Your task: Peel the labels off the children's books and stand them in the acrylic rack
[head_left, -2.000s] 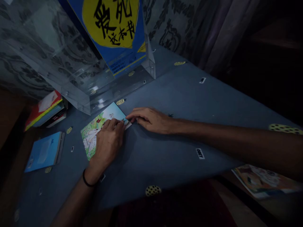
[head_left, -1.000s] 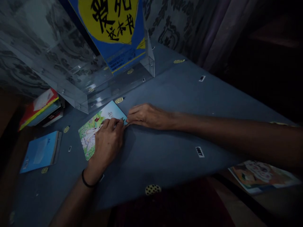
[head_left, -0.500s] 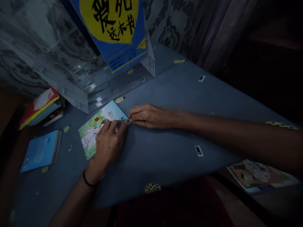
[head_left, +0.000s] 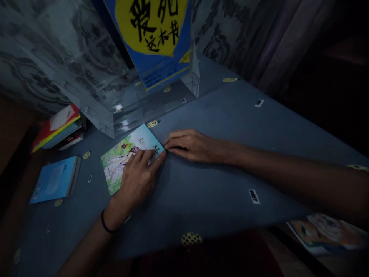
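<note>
My left hand (head_left: 140,175)'s lying open on the booklet (head_left: 131,146), fingers a bit curled over the cover, thumb by its right corner. My right hand (head_left: 165,147) is bunched at that same corner; can't tell if the fingertips are actually pinching it. Booklet's flat on the surface (head_left: 207,192), between the near edge and the clear stand (head_left: 99,117) at the back edge. Blue book (head_left: 54,179)'s over toward the left edge.

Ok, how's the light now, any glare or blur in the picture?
Head view: dim overall, nearly black at upper right; head view: small glints on the clear stand; head view: large lettering on the blue-and-yellow book legible, stacked books at left softer; head view: faint shadow under the right hand.
</note>
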The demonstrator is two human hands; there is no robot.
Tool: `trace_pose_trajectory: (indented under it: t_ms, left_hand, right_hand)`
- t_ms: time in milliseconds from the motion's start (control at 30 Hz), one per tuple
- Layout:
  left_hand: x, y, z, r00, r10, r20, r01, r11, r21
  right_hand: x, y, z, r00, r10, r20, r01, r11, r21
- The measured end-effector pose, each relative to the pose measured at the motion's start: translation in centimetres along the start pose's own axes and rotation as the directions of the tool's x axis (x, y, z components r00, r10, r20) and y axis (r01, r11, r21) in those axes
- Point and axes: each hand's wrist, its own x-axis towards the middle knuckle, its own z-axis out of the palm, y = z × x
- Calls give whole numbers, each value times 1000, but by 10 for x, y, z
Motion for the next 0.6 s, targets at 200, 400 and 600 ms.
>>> trace_pose_trajectory:
  t_ms: [200, 400, 600]
  left_hand:
    - [-5, -4, 1, 1000, -1, 10, 2, 995, -104]
    - [-1, -18, 7, 998, -61, 6, 59, 931, -360]
    - [17, -48, 15, 975, -168, 148, 204, 940, -275]
  right_hand:
    - [1, -3, 4, 999, -50, 2, 50, 997, -67]
    - [-3, -13, 13, 998, -17, 59, 31, 967, -252]
    - [-10, -30, 22, 995, 32, 91, 13, 890, -455]
